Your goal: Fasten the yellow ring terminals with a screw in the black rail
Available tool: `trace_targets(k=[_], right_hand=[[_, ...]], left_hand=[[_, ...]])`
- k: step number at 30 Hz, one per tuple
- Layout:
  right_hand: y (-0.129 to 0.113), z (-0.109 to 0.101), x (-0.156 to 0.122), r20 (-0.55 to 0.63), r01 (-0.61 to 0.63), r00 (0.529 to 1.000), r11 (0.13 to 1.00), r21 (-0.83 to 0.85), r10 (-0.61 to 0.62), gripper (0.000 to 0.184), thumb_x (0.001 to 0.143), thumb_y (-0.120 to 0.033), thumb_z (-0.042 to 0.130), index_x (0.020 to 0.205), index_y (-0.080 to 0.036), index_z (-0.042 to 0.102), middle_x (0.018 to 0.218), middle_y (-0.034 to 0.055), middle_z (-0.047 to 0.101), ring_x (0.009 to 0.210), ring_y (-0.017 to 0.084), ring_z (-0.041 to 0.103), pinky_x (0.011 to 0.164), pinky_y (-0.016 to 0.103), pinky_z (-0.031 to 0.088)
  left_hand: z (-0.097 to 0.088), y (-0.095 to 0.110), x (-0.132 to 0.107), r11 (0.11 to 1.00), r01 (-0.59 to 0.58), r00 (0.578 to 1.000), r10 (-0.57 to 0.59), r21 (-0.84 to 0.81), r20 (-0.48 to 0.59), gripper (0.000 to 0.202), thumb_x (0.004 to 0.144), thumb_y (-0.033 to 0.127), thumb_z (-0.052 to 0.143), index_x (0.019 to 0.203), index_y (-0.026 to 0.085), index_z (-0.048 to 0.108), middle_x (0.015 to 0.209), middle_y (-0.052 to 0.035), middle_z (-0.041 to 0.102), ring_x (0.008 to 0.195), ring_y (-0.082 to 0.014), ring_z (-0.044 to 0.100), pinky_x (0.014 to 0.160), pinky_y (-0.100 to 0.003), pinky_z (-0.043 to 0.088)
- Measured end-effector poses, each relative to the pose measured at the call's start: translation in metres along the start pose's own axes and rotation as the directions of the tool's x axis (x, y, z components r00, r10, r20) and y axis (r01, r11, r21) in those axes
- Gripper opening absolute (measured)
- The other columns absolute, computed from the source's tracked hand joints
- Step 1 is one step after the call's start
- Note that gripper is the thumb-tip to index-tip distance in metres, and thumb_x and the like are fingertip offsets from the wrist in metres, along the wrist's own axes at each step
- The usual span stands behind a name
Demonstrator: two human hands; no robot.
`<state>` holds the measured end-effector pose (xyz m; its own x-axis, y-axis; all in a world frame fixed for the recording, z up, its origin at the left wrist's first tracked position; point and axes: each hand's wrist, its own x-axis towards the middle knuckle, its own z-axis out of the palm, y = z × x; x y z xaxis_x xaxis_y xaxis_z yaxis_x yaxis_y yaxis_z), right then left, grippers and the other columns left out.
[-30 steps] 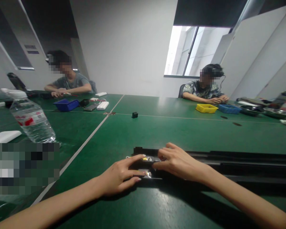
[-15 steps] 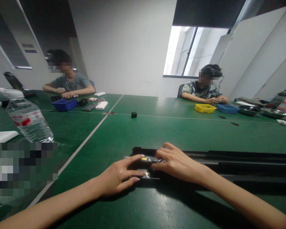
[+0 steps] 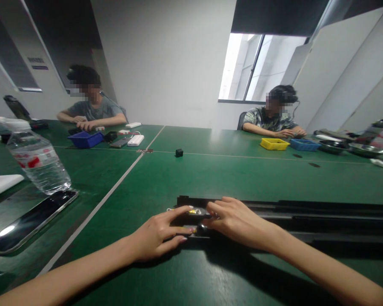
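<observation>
Long black rails (image 3: 261,211) lie side by side on the table in front of me, running off to the right. My left hand (image 3: 158,233) rests at their left end with its fingers stretched out and spread. Its fingertips touch small yellow and silver metal parts (image 3: 196,211) on the rails. Over the same end, just right of those fingertips, my right hand (image 3: 234,221) has its thumb and fingers drawn together in a pinch, low against the rails. Whatever lies between them is hidden by the fingers.
A water bottle (image 3: 40,157) and a phone (image 3: 32,221) are on the left. A small black cube (image 3: 179,152) sits mid-table. Two people work across the table, near a blue bin (image 3: 85,139), a yellow tray (image 3: 274,144) and another blue tray (image 3: 304,145).
My right hand's fingers have curled in and sunk slightly, covering more of the shiny metal by the thumb. My left hand has stayed in place.
</observation>
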<state>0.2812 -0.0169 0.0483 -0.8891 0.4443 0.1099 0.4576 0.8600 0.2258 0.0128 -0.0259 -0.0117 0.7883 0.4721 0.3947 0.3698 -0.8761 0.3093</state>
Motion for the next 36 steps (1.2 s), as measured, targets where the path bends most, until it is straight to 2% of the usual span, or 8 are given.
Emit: trace_targets(k=[7,13,18,23,28,36], right_hand=[[-0.006,0.0,0.001,0.043,-0.03,0.999,0.999,0.014,0.029,0.016,0.098,-0.023,0.051,0.1,-0.022,0.067,0.087,0.0023,0.057,0.063,0.011,0.05,0.052,0.027,0.024],[-0.011,0.003,-0.001,0.015,-0.026,1.0,0.999,-0.02,0.027,0.018,0.097,-0.021,0.051,0.11,-0.022,0.064,0.09,0.0033,0.058,0.068,0.014,0.053,0.051,0.028,0.024],[-0.008,-0.004,-0.001,0.038,-0.027,0.999,1.0,0.006,0.027,0.017,0.097,-0.022,0.052,0.107,-0.023,0.066,0.09,0.0034,0.057,0.067,0.013,0.052,0.055,0.028,0.026],[0.001,-0.01,-0.001,0.012,-0.012,1.0,1.0,0.006,0.011,0.016,0.096,-0.02,0.052,0.103,-0.022,0.067,0.088,0.0037,0.057,0.068,0.014,0.049,0.058,0.028,0.028],[0.008,-0.008,-0.001,0.003,0.004,1.0,0.999,0.041,-0.004,0.018,0.097,-0.022,0.051,0.099,-0.023,0.069,0.087,0.0044,0.057,0.068,0.015,0.045,0.064,0.029,0.03],[0.012,0.0,-0.001,-0.02,0.035,0.999,0.995,0.097,-0.033,0.026,0.098,-0.018,0.046,0.109,-0.025,0.068,0.092,0.0052,0.057,0.079,0.016,0.049,0.08,0.033,0.032]], left_hand=[[0.001,-0.001,-0.001,1.0,0.008,1.0,-0.008,0.009,0.002,0.032,0.102,0.028,0.043,0.128,0.025,0.062,0.153,-0.0086,0.033,0.132,-0.0294,0.045,0.106,-0.045,0.042],[0.002,-0.001,-0.002,1.0,0.013,1.0,-0.013,0.004,0.011,0.032,0.102,0.029,0.042,0.128,0.025,0.062,0.153,-0.0097,0.033,0.133,-0.0296,0.044,0.106,-0.046,0.041],[-0.001,0.0,0.0,1.0,0.015,1.0,-0.015,0.003,0.018,0.032,0.102,0.028,0.043,0.128,0.025,0.062,0.153,-0.0088,0.033,0.133,-0.0297,0.044,0.106,-0.046,0.041],[-0.003,0.001,0.001,1.0,0.023,0.999,-0.023,0.004,0.031,0.032,0.101,0.027,0.044,0.128,0.025,0.062,0.153,-0.0097,0.034,0.132,-0.03,0.045,0.106,-0.046,0.042],[-0.002,0.001,0.0,1.0,0.018,1.0,-0.017,-0.006,0.012,0.031,0.101,0.028,0.044,0.125,0.024,0.064,0.152,-0.0097,0.035,0.132,-0.0301,0.046,0.105,-0.046,0.043],[-0.003,0.001,0.001,1.0,0.006,1.0,-0.006,-0.008,0.002,0.031,0.102,0.028,0.043,0.125,0.024,0.064,0.151,-0.0101,0.036,0.132,-0.03,0.046,0.105,-0.046,0.044]])
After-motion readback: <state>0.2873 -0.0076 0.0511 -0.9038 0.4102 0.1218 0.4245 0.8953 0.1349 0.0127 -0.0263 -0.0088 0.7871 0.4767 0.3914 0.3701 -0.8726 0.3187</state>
